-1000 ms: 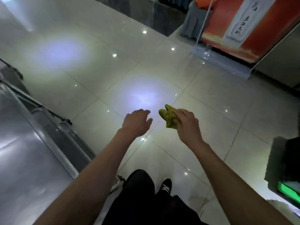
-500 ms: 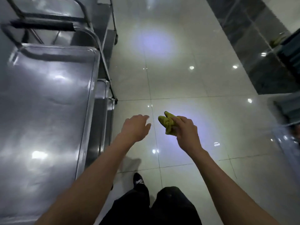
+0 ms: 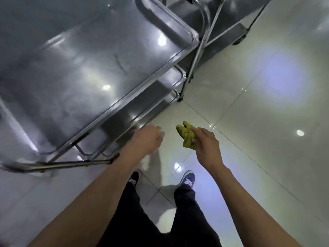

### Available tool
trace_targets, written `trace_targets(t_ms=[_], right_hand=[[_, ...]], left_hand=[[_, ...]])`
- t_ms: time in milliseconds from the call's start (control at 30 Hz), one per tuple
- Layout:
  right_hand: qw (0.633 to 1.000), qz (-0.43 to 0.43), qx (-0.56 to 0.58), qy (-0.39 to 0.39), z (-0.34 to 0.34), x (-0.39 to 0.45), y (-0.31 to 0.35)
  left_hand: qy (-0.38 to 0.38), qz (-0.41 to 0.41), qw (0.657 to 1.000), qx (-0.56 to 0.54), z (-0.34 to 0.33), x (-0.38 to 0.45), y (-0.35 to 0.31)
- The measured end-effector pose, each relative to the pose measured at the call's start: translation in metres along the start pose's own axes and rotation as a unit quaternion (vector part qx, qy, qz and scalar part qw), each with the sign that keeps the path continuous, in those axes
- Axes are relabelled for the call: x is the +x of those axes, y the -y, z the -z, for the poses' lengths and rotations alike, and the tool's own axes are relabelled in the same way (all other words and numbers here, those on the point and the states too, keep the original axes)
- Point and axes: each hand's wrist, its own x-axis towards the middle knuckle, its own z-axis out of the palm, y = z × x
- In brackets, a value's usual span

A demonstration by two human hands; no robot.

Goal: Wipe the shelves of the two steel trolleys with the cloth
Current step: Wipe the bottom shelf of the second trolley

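Note:
A steel trolley fills the left and upper part of the view; its top shelf [image 3: 74,65] is a shiny tray with a raised rim, and lower shelves [image 3: 124,113] show beneath its right edge. A second steel trolley [image 3: 229,20] stands behind it at the top. My right hand [image 3: 207,145] is shut on a bunched yellow cloth [image 3: 187,136] held over the floor, apart from the trolley. My left hand [image 3: 147,139] hangs empty with loosely curled fingers, just off the near trolley's lower shelf edge.
Glossy pale floor tiles [image 3: 267,113] with light reflections spread to the right. My legs in dark trousers and two dark shoes [image 3: 187,179] stand below the hands. The trolley's handle bar [image 3: 62,164] runs along the lower left.
The view has swung left toward the trolleys, which now fill the left and top of the frame. Both hands keep their pose, the right one still holding the cloth.

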Motion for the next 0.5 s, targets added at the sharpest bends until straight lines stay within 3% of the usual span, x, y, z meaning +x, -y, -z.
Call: trace_targets(t_ms=[233,500], right_hand=[[0.989,0.089,0.005,0.117,-0.013,0.023,-0.046],[0.958,0.209,0.002,0.194,-0.057,0.018,-0.036]], left_hand=[[-0.033,0.158,0.982,-0.102,-0.053,-0.037,-0.023],[-0.063,0.277,0.943,-0.176,-0.106,-0.095,-0.026]])
